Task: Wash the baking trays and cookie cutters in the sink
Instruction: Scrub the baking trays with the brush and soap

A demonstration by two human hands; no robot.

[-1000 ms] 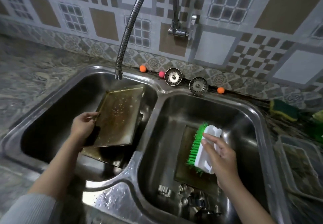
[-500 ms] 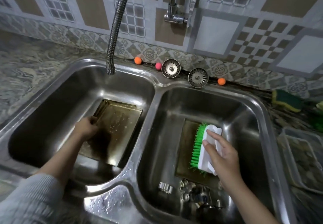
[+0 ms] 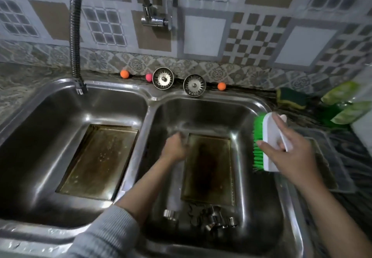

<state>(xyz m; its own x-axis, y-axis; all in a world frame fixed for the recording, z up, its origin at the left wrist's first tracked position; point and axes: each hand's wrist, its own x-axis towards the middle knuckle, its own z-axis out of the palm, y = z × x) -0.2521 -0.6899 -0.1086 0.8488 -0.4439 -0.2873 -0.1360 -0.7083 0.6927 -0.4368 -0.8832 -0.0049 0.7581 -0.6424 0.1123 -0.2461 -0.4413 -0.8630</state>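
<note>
The right hand has its grip closed round the white back of a green-bristled scrub brush at the right of the frame, above the sink's right rim, while the left hand is blurred at the upper left corner of the stained baking tray in the right basin, so whether its grip holds the tray I cannot tell. Small shiny cookie cutters, hard to make out, lie jumbled below that tray; a second tray lies flat in the left basin of the steel sink. Two round strainers stand on the marbled tabletop under patterned wall tiles.
</note>
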